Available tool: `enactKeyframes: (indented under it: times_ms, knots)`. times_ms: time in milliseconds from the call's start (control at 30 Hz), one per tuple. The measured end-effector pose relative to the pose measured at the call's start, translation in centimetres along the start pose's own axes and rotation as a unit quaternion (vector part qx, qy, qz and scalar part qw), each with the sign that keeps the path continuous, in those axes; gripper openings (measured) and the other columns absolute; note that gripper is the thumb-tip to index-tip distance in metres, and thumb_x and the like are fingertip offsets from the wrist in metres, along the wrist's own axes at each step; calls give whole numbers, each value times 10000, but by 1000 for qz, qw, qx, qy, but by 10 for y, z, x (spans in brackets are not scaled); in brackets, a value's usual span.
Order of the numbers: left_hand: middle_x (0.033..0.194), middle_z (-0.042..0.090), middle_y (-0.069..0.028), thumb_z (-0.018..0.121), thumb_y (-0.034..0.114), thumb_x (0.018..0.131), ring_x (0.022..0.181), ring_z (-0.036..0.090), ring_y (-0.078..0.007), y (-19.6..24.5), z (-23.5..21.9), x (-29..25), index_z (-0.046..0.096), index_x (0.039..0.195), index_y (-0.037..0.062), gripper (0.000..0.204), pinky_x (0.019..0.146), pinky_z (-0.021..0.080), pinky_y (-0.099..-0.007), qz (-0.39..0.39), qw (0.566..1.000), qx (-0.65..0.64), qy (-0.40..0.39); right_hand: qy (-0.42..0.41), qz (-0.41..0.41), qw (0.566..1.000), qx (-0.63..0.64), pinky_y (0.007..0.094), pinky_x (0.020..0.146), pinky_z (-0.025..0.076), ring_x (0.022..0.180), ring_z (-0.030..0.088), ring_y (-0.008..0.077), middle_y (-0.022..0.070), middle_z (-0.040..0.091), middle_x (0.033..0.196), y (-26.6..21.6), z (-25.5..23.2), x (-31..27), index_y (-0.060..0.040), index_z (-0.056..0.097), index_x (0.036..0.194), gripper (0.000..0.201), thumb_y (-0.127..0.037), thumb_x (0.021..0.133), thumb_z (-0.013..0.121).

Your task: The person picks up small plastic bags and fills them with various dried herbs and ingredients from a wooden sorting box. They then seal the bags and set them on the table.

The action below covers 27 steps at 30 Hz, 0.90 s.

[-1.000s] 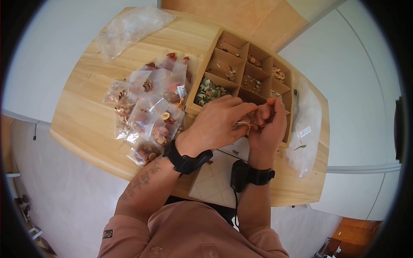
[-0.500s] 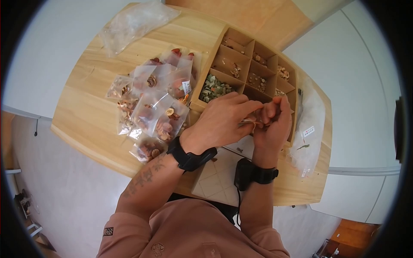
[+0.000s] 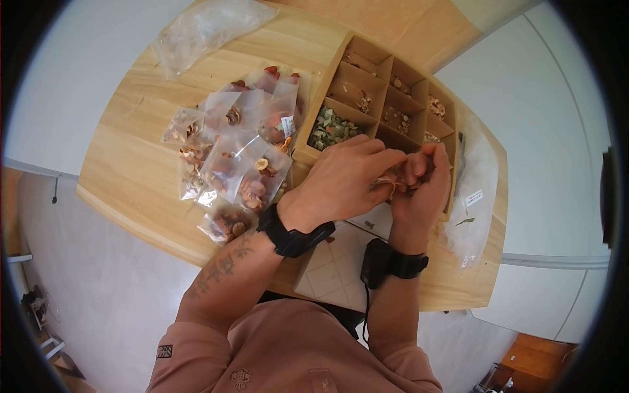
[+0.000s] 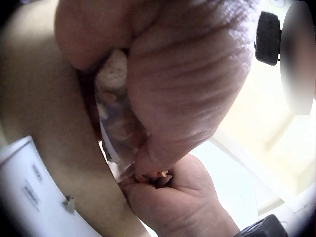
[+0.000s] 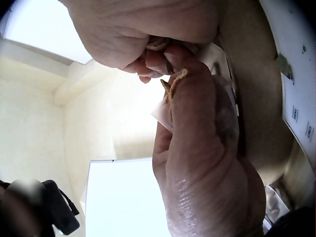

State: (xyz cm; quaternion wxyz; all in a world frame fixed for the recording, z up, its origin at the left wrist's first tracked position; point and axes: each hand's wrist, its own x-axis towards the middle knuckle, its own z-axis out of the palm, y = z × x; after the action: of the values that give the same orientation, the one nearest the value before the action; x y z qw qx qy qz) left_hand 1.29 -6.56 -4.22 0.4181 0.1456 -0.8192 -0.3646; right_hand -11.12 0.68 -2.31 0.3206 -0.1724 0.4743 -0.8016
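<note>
My left hand (image 3: 347, 177) and right hand (image 3: 422, 190) meet over the near side of a divided wooden box (image 3: 303, 154). In the left wrist view, my left fingers grip a small clear packet (image 4: 118, 116) with pale dried pieces inside. An orange dried strand (image 5: 172, 91) sticks out by the left hand's fingers in the right wrist view. The right hand is cupped with its fingers curled at the packet's end; its fingertips are partly hidden. Dried leaf pieces (image 3: 331, 129) fill one compartment of the box. Small scraps lie in others.
Several filled clear packets (image 3: 239, 150) lie piled left of the box. One large plastic bag (image 3: 213, 29) rests at the back left, another bag (image 3: 475, 203) at the right. A white flat device (image 3: 331, 265) with a leaf scrap (image 4: 69, 204) on it lies below the wrists.
The head view has shifted slightly, so the box and packets appear a little higher and further right. Both hands keep nearly the same pose around the packet.
</note>
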Motion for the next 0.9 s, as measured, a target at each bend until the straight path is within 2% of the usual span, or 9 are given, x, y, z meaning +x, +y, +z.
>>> enactKeyframes:
  times_ms: [233, 900]
  knots:
    - [858, 651, -69, 707, 31, 712, 828, 619, -300, -2, 0, -1, 665, 1008, 72, 302, 721, 508, -400, 6, 1000, 9, -15, -1, -7, 1000, -13, 246, 460, 288, 556, 413, 86, -13, 465, 659, 0, 0, -1, -91, 584, 923, 217, -286, 1006, 534]
    - [874, 653, -100, 713, 47, 711, 850, 624, -319, -1, 1, -1, 662, 1014, 70, 308, 745, 509, -413, 1, 1000, 6, -16, -17, -11, 1000, -7, 236, 462, 295, 557, 417, 83, -10, 474, 658, 1, -3, 1, -76, 588, 928, 227, -278, 1014, 530]
